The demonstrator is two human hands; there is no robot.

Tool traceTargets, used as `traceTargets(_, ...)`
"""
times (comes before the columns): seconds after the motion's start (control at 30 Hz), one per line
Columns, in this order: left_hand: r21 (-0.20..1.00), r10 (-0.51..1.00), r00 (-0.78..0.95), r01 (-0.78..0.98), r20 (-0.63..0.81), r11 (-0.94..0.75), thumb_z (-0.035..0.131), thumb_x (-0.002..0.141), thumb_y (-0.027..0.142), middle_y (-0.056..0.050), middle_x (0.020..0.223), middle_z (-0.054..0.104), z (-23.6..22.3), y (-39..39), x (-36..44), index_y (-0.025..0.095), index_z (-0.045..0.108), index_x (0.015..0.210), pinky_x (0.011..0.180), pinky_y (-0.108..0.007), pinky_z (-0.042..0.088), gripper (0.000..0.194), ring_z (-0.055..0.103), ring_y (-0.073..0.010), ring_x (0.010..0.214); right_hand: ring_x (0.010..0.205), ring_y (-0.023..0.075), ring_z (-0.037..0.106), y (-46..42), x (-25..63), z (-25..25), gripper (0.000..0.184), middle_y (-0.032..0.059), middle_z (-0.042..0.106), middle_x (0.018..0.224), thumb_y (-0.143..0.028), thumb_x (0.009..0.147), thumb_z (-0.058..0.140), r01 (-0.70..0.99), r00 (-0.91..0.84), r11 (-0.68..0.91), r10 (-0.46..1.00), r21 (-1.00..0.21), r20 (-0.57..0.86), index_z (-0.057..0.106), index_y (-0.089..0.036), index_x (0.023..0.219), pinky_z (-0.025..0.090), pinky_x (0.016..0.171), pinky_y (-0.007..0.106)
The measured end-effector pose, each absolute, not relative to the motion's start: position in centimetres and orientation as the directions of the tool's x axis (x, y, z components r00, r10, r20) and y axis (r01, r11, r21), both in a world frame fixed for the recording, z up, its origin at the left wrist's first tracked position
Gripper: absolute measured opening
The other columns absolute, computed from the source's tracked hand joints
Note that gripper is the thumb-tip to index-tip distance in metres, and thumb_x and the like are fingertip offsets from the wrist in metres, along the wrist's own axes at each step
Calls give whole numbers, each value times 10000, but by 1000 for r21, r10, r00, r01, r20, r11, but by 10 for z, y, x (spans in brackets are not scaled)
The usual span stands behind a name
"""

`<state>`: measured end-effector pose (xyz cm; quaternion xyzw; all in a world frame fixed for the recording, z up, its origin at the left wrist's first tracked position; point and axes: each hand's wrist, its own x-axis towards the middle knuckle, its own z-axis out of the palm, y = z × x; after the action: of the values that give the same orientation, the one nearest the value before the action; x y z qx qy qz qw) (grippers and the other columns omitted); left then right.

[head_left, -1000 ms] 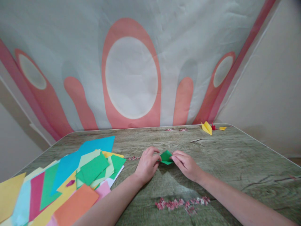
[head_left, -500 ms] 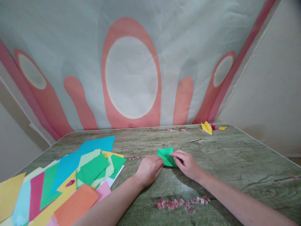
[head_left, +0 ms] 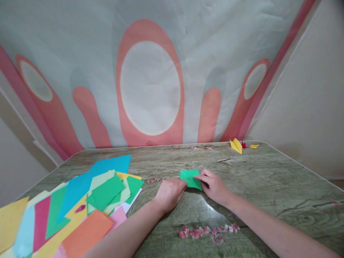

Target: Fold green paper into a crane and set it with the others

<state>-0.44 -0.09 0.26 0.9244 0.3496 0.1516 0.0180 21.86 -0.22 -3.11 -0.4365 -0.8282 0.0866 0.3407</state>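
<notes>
A small piece of green paper (head_left: 190, 178), roughly rectangular, is held between my two hands just above or on the wood-patterned tabletop (head_left: 258, 179). My left hand (head_left: 171, 192) has its fingers closed at the paper's lower left corner; the fingertips are partly hidden behind the knuckles. On the right edge, my right hand (head_left: 214, 184) pinches the sheet, with the index finger lying across its face. Whether the paper rests on the table or is slightly raised I cannot tell.
Loose coloured sheets lie spread at the left, among them a blue sheet (head_left: 113, 166), a green sheet (head_left: 106, 191) and an orange sheet (head_left: 86, 233). A small dark pink folded piece (head_left: 80, 208) lies on them. A yellow folded paper (head_left: 236, 146) stands at the back right. Behind rises a printed backdrop (head_left: 150, 89).
The green paper went from a folded, peaked shape to a flatter rectangle facing me. My left hand moved slightly down to its lower corner; my right hand stays at the right edge.
</notes>
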Motion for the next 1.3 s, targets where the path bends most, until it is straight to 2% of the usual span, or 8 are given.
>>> traceTargets(0.2,59,677,687,689,266,-722,351,920,254,-21,755,638,2,-1,-4,203,555,918,636,-247,429,210,604,-169,710,780,171,505,-7,216,-26,308,50,516,845,-108,759,535,682,-431,600,791,-418,434,635,-208,1032,439,682,295)
traceTargets(0.33,72,686,670,699,284,-712,338,927,274,-17,739,637,2,0,-6,202,541,926,624,-240,423,215,602,-162,685,742,170,489,-12,214,-17,160,42,508,793,-227,758,598,709,-450,610,778,-355,438,677,-214,896,415,658,301)
traceTargets(0.4,126,698,652,698,297,-705,350,924,287,-16,761,646,2,0,-7,205,538,944,633,-237,425,205,608,-157,695,764,180,491,-15,212,-12,127,45,519,787,-309,768,609,686,-472,638,756,-349,453,682,-211,802,411,690,321)
traceTargets(0.5,252,729,611,687,307,-682,370,918,290,-10,826,660,1,0,-7,222,540,972,666,-236,431,191,619,-154,745,811,182,510,-16,211,-7,210,56,561,848,-346,834,532,612,-498,665,744,-427,445,659,-197,758,410,748,333)
traceTargets(0.67,500,820,492,652,292,-570,409,903,317,-5,849,659,-1,2,-6,231,546,1008,672,-232,441,193,617,-150,768,698,142,525,-11,213,-10,376,33,572,737,-318,917,385,563,-455,593,804,-576,383,571,-177,622,418,672,284)
traceTargets(0.87,689,845,466,523,261,-502,507,843,301,-11,846,630,-3,8,-7,209,499,1100,683,-236,451,273,591,-144,771,683,137,542,-7,213,-14,315,29,590,742,-315,886,450,556,-357,511,859,-655,367,566,-177,627,423,651,267)
traceTargets(1.17,693,856,447,530,261,-488,498,829,246,-1,754,593,-9,10,-6,188,545,1042,631,-225,440,225,557,-131,691,743,147,557,-3,214,-19,206,40,602,849,-268,831,523,569,-297,465,885,-679,358,572,-177,652,428,670,278)
traceTargets(1.3,608,823,481,567,303,-556,481,838,220,-31,844,610,-4,8,-6,185,584,971,696,-261,456,172,565,-146,745,740,150,552,-3,211,-22,156,33,597,818,-253,818,535,585,-296,486,873,-649,387,565,-180,684,430,679,286)
